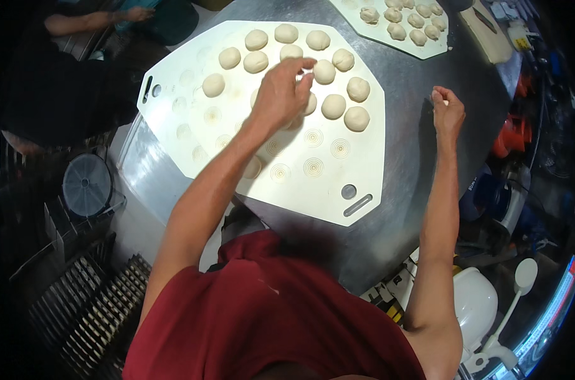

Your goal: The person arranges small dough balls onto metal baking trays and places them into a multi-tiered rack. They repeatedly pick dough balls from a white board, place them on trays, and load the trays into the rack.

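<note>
My left hand (pixel 283 90) is over a white board (pixel 240 180) with printed ring marks, its thumb and forefinger apart beside a smooth dough ball (pixel 324 71). Nothing shows between those fingertips, though the palm is hidden. Several more dough balls (pixel 357 118) lie on the board, some partly covered by this hand and forearm. Over the bare metal table to the right, my right hand (pixel 448 110) has its fingers curled together, with a small whitish bit, perhaps dough, at the fingertips.
A second white board (pixel 377 34) at the top right bears several rougher dough pieces (pixel 416 20). Beyond it lies a dark-handled tool (pixel 485 21) on a pale board (pixel 494 45). Another person's arm (pixel 85 23) reaches in at the top left. A slatted rack (pixel 102 308) stands at the lower left.
</note>
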Tool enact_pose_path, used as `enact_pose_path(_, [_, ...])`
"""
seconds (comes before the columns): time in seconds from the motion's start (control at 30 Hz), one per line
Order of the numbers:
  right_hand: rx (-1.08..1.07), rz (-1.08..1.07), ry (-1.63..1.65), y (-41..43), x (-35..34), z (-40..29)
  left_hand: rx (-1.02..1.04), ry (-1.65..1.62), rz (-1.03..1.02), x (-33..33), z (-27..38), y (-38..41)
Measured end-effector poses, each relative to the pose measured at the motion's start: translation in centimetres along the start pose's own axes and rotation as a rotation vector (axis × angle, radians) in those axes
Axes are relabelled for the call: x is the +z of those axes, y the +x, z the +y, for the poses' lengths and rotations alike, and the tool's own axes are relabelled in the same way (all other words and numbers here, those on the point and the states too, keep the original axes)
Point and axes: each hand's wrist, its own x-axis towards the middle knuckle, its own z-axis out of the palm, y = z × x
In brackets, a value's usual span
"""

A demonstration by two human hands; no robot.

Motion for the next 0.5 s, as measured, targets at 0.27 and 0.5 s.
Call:
enact_pose_path(0.27, [0.256, -0.389, 0.255, -8.9, 1.0, -5.6, -0.213, 0.064, 0.154, -4.5, -4.2, -3.8])
enact_pose_path(0.5, [-0.556, -0.492, 0.083, -12.1, 5.0, -15.2, -0.186, 0.228, 0.112, -4.2, -6.8, -5.8])
